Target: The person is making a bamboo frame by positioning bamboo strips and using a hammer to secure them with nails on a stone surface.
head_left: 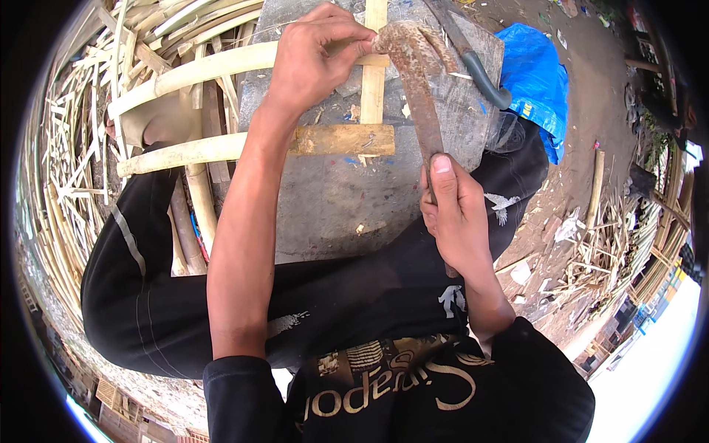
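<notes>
Left side: split strips [66,244] lie piled beside the person's leg.
Lower slat [199,153]: rests across the desk [325,214], its darker end flat there; likely light and stiff, best held mid-length, away from any splintery edge.
Upper slat [214,66]: spans above the lower one, meeting the cross slat [372,96] near the hammer; probably springy along its bend, and liable to split at the thin end.
Left hand [314,59]: arm stretched forward, wrist bent, fingers pinched nearly closed at the joint; what is between them is too small to tell.
Rusty hammer [421,103]: slants with its head at those fingertips; likely top-heavy, rough rather than slippery, steadiest gripped low.
Right hand [458,210]: fingers wrapped closed around the shaft, thumb laid along it, elbow bent near the body.
Far right: a dark curved handle [484,77], then a blue bag [533,63].
</notes>
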